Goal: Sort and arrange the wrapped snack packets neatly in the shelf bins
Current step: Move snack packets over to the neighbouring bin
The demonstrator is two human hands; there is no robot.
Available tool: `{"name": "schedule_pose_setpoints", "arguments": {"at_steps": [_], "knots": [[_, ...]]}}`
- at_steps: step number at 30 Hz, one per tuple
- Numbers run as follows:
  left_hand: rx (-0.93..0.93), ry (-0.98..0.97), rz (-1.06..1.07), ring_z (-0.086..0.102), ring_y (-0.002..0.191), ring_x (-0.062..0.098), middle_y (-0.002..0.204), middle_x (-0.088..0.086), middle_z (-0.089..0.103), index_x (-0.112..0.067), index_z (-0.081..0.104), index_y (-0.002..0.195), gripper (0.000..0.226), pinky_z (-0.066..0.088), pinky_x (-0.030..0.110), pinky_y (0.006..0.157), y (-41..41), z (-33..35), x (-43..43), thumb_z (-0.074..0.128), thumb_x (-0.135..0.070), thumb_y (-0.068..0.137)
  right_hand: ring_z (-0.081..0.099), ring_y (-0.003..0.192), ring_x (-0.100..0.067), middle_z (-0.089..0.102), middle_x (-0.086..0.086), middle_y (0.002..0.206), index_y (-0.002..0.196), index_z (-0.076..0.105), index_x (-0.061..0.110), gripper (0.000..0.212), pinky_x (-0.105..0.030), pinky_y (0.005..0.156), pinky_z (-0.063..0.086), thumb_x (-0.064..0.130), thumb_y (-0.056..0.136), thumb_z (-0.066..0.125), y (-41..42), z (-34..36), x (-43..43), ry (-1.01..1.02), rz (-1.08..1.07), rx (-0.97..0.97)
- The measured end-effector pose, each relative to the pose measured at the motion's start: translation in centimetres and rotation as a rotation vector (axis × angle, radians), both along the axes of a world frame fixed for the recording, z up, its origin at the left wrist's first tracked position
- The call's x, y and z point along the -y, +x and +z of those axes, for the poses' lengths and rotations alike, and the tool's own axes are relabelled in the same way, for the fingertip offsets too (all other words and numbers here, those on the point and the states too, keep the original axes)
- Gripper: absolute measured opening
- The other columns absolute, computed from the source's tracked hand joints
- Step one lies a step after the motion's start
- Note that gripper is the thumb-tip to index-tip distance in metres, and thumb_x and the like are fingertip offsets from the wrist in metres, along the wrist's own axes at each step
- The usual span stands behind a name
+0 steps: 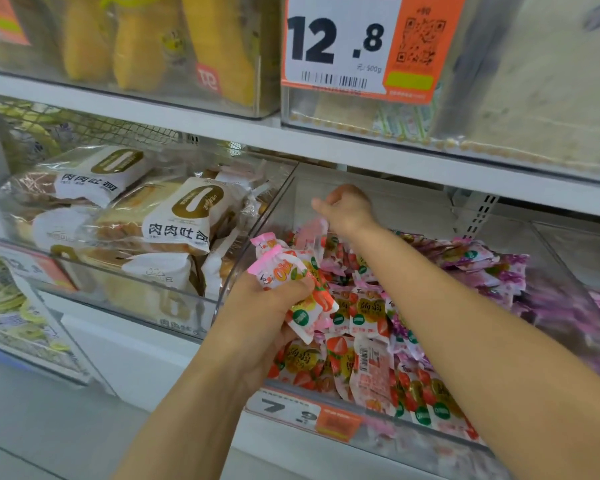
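A clear shelf bin (270, 216) holds a heap of small wrapped snack packets: strawberry-print ones (368, 362) at the front and left, purple-flowered ones (492, 271) to the right. My left hand (257, 317) hovers at the bin's front left corner and grips a bunch of pink and strawberry packets (291, 282). My right hand (349, 209) reaches over the heap toward the back of the bin, fingers curled. A pale pink packet (310, 232) hangs just under it, apparently held.
Left of it, another clear bin (125, 282) is full of wrapped toast loaves (174, 220). The upper shelf (326, 147) sits close above my right hand, with a 12.8 price tag (340, 43). A 7.9 tag (291, 408) is on the bin front.
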State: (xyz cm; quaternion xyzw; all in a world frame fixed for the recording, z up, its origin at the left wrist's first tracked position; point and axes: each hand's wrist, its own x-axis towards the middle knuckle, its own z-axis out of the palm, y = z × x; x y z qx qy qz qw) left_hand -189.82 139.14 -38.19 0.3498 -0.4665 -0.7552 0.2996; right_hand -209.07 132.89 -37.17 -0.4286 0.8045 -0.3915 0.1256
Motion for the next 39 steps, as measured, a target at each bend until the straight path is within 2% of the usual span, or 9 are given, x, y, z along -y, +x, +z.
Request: {"name": "schedule_pose_setpoints", "arguments": {"at_steps": [4,11,13,18,24,28,31,35,39], "knots": [[-0.009,0.020,-0.014,0.070,0.089,0.031,0.097,0.020,0.072,0.002,0.058,0.111,0.027,0.058,0.043,0.077,0.2,-0.1,0.1,0.062,-0.006,0.086,0.054,0.105,-0.019,0.058,-0.006,0.116,0.108,0.058,0.009,0.020,-0.025,0.085,0.040,0.008,0.088,0.059,-0.8,-1.6,-1.1,0.046,0.051,-0.314],[-0.089,0.079,-0.026,0.072,0.082,0.027,0.095,0.018,0.073,-0.002,0.060,0.111,0.025,0.060,0.036,0.065,-0.2,0.1,-0.1,0.060,0.000,0.086,0.059,0.104,-0.023,0.067,-0.003,0.109,0.106,0.070,0.020,0.025,-0.039,0.089,0.049,0.032,0.093,0.053,0.9,-2.7,-0.7,0.298,0.376,-0.618],[-0.103,0.115,0.002,0.071,0.078,0.025,0.096,0.018,0.072,-0.003,0.060,0.110,0.026,0.060,0.035,0.062,-0.5,0.1,-0.2,0.060,0.002,0.084,0.057,0.105,-0.018,0.067,0.001,0.109,0.106,0.070,0.018,0.024,-0.036,0.092,0.048,0.027,0.095,0.050,0.8,-1.6,-1.4,0.213,0.327,-0.507],[-0.054,0.002,0.040,0.071,0.080,0.026,0.101,0.017,0.071,-0.006,0.058,0.116,0.039,0.060,0.040,0.065,-1.2,0.0,-0.3,0.068,-0.001,0.079,0.060,0.079,-0.011,0.063,0.003,0.094,0.097,0.067,0.017,0.028,-0.027,0.067,0.055,0.042,0.090,0.055,2.5,2.8,-8.1,0.035,0.338,0.389],[0.045,-0.164,0.083,0.071,0.083,0.023,0.093,0.008,0.073,-0.014,0.062,0.107,0.033,0.058,0.038,0.070,-1.8,-0.1,-0.8,0.073,-0.005,0.077,0.061,0.064,-0.007,0.061,0.000,0.077,0.084,0.063,0.015,0.019,-0.026,0.058,0.052,0.031,0.078,0.072,3.7,2.1,-11.2,0.135,0.447,0.454],[-0.035,0.017,-0.021,0.071,0.088,0.023,0.096,0.008,0.074,-0.012,0.063,0.109,0.021,0.057,0.043,0.078,-1.6,0.3,-0.9,0.061,-0.017,0.089,0.061,0.071,-0.018,0.064,-0.012,0.086,0.100,0.061,-0.003,0.039,-0.033,0.062,0.054,0.027,0.078,0.073,2.6,1.1,-10.9,0.140,0.320,0.552],[-0.020,0.039,0.073,0.072,0.080,0.021,0.093,0.008,0.073,-0.013,0.060,0.109,0.017,0.058,0.042,0.074,-1.5,0.3,-0.4,0.050,-0.019,0.097,0.062,0.075,-0.017,0.067,-0.010,0.090,0.096,0.062,0.003,0.026,-0.034,0.070,0.053,0.021,0.079,0.071,1.7,0.7,-11.1,0.167,0.282,0.623],[0.054,0.008,0.116,0.072,0.079,0.023,0.095,0.012,0.070,-0.013,0.057,0.102,0.012,0.059,0.043,0.073,-1.5,0.2,0.1,0.047,-0.017,0.098,0.057,0.072,-0.024,0.068,-0.014,0.090,0.087,0.059,0.010,0.019,-0.041,0.078,0.053,0.025,0.082,0.069,-0.6,0.6,-8.1,0.057,0.049,0.558],[0.053,0.019,0.093,0.070,0.071,0.020,0.095,0.012,0.067,-0.009,0.057,0.105,0.012,0.058,0.043,0.074,-1.6,0.3,-0.1,0.049,-0.014,0.097,0.053,0.062,-0.016,0.063,-0.009,0.085,0.106,0.058,0.000,0.043,-0.030,0.056,0.046,0.035,0.082,0.069,-0.4,0.2,-2.3,0.021,-0.031,0.313]]}}
